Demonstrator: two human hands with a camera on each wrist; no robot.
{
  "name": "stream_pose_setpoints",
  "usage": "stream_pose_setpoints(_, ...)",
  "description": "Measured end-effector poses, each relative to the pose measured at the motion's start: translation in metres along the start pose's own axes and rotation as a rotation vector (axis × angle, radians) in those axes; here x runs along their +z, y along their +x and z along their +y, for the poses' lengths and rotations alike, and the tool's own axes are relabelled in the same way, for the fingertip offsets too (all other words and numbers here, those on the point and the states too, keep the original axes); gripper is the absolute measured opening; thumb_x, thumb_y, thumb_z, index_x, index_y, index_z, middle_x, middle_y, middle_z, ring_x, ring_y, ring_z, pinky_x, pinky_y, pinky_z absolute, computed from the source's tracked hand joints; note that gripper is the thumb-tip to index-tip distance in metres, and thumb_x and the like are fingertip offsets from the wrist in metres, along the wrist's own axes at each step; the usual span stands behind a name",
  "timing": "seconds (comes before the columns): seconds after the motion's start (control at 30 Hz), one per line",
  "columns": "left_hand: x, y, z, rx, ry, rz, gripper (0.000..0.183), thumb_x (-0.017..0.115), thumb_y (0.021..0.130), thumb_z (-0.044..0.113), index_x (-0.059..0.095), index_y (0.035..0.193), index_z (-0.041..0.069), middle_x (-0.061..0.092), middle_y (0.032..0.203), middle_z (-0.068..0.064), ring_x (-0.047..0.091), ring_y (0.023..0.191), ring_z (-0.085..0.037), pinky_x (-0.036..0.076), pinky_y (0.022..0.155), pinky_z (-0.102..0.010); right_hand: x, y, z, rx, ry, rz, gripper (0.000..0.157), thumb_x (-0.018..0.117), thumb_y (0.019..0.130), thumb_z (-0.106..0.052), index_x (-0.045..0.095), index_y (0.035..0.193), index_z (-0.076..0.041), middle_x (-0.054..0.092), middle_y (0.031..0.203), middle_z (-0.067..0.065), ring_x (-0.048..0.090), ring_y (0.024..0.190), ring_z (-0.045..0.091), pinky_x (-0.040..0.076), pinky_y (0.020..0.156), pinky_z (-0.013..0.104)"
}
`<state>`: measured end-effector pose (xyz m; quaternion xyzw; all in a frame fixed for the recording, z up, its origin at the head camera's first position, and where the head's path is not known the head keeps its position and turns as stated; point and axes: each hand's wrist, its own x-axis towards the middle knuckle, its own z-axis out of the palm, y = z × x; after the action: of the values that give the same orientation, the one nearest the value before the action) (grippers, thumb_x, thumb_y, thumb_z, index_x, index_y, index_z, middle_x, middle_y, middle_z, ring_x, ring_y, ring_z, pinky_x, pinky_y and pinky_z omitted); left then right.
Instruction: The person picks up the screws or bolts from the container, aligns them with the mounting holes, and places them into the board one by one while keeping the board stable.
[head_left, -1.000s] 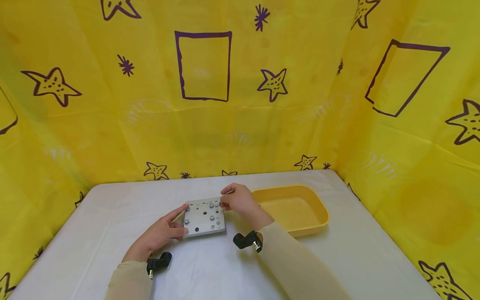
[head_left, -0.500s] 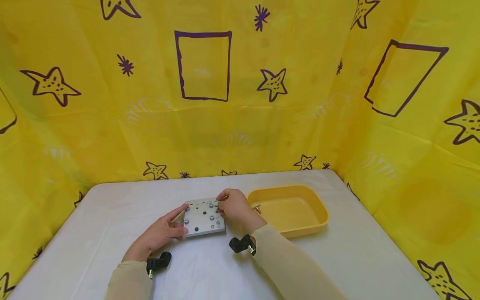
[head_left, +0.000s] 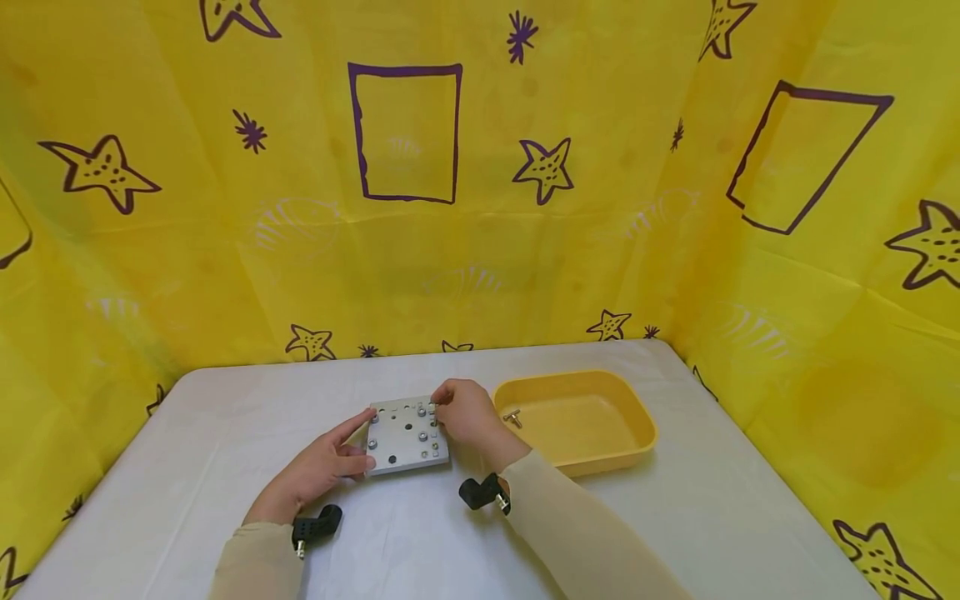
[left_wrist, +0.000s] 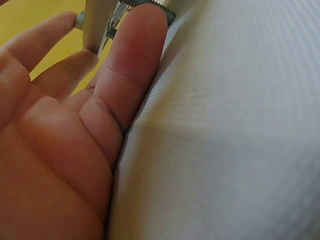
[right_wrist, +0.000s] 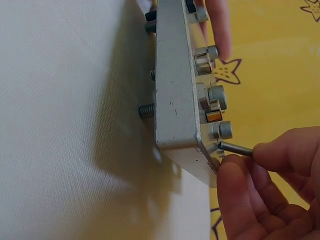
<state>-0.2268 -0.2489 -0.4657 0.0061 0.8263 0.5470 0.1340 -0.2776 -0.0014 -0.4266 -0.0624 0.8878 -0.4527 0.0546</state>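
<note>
A thick silver metal plate [head_left: 401, 454] with holes and several socket-head screws sits on the white table in the head view. My left hand [head_left: 322, 462] grips its left edge, and the left wrist view shows the plate [left_wrist: 97, 22] between the fingers, near a threaded screw end [left_wrist: 171, 17]. My right hand [head_left: 468, 412] is at the plate's far right corner. In the right wrist view its thumb and finger pinch a thin grey metal pin [right_wrist: 236, 148], whose far tip is right at the plate's face, close to a screw head [right_wrist: 226, 130]. Threaded ends [right_wrist: 146, 111] stick out underneath.
A yellow tray [head_left: 592, 462] stands right of the plate, behind my right forearm. Small metal screw-like pieces [head_left: 513, 418] lie at its left side. Yellow patterned cloth [head_left: 412, 275] walls in the white table [head_left: 420, 533] at the back and sides.
My right hand has shifted slightly left and toward me over the plate's right corner, uncovering the small metal pieces in the tray. The left hand and plate have stayed nearly still.
</note>
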Motion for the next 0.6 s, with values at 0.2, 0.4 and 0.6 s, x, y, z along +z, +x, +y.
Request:
stream_pose_setpoints(0.2,-0.0004,-0.0010,-0.0007,-0.002,0.002,0.000,0.084,0.081,0.084,0.022,0.038,0.155,0.031,0.067,0.100,-0.010,0.061,0.084,-0.026,0.042,0.078,-0.039,0.0016,-0.0014,-0.0003,-0.021,-0.017,0.007,0.010,0.066,0.094,-0.007,0.071,0.099,-0.013,0.061,0.090,-0.005,0.055,0.090,0.020,0.048,0.085,0.036)
stream_pose_setpoints(0.4,0.0000,-0.0012,-0.0004,0.000,0.005,0.000,0.084,0.081,0.084,0.023,0.038,0.155,0.031,0.067,0.101,-0.010,0.061,0.085,-0.026,0.042,0.079,-0.039,0.0025,-0.0022,-0.0008,-0.038,-0.033,0.010,0.008,0.068,0.094,-0.007,0.071,0.098,-0.014,0.061,0.088,-0.005,0.055,0.088,0.019,0.048,0.083,0.034)
stream_pose_setpoints(0.6,0.0000,-0.0005,0.0000,0.001,0.010,0.003,0.085,0.082,0.083,0.024,0.038,0.155,0.032,0.066,0.102,-0.010,0.061,0.085,-0.026,0.042,0.079,-0.039,0.0001,-0.0031,-0.0009,-0.014,0.012,-0.015,0.008,0.067,0.094,-0.007,0.070,0.097,-0.014,0.061,0.090,-0.004,0.055,0.089,0.020,0.049,0.076,0.032)
